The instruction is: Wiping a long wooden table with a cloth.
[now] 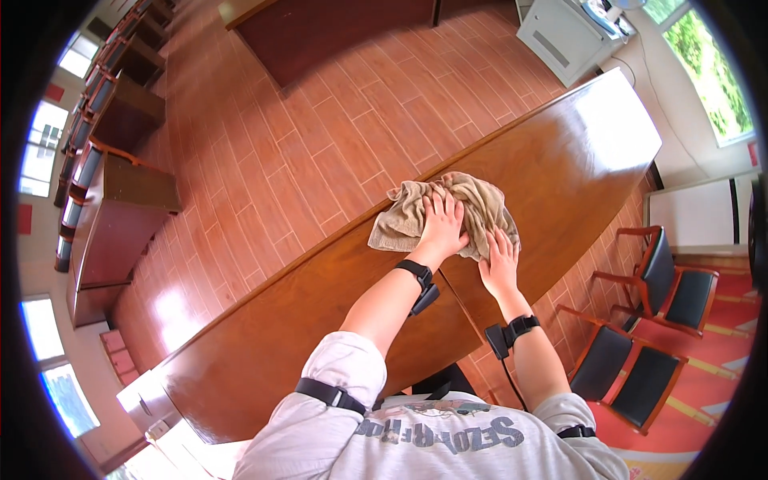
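Note:
A crumpled beige-brown cloth (480,200) lies bunched near the far edge of a long, glossy wooden table (320,320). My left hand (443,228) presses down on the cloth's middle with its fingers stretched out. At the cloth's near right edge rests my right hand (501,264), its fingers also extended and lying flat on the fabric. Both palms face down, and neither hand grips the cloth. Black straps with small dark devices circle both wrists.
Black-seated wooden chairs (626,372) stand to the right on a red patterned floor area. A light grey cabinet (558,44) is beyond the table's far right end. Another wooden desk (320,36) stands across the tiled floor (336,120), with rows of desks (120,216) along the left.

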Demonstrator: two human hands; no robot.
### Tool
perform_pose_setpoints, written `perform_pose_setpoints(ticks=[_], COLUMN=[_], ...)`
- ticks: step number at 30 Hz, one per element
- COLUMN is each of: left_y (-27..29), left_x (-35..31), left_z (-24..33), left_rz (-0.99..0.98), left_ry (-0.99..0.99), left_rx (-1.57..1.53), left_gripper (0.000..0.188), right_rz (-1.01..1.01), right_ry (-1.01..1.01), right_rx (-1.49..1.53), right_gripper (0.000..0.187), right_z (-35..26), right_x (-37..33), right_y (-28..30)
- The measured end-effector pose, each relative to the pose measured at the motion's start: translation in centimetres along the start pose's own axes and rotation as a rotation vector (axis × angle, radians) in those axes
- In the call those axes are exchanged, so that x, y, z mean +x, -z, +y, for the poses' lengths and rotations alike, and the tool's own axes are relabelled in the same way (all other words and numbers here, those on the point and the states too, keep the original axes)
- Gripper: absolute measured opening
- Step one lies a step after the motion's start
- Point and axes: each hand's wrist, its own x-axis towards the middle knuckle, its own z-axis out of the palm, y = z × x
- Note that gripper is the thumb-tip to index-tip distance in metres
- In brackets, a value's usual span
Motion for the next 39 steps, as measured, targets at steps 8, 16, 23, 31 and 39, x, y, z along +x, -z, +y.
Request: perform_pose_setpoints(ticks=[8,16,23,31,39], left_y=[-3.6,-4.9,-5.8,-6.7,-5.9], left_x=[-13.7,-25.4,-23.5,-22.3,-20.0], left_z=[-4.7,-10.4,-9.1,-8.9,-8.4], left_rz=[0.063,0.108,0.163,0.215,0.270], left_ry=[0.126,0.281,0.286,0.316,0.264], left_rx=[-0.266,-0.195,-0.151,-0.188,-0.272], left_gripper=[0.068,0.062,0.058,0.052,0.052], right_rz=[-0.110,0.033,0.150,0.184,0.249], right_ry=[0.450,0.353,0.370,0.344,0.436], right_rx=[0.080,0.196,0.001,-0.181,-0.027], right_gripper=[0.032,0.045,0.051,0.044,0.032], right_z=[-7.0,-14.4,-14.6,-16.0,-14.0], right_x=[-1.6,-0.5,4.1,7.3,8.2], right_y=[0.5,-5.6,-6.1,-7.3,-6.8])
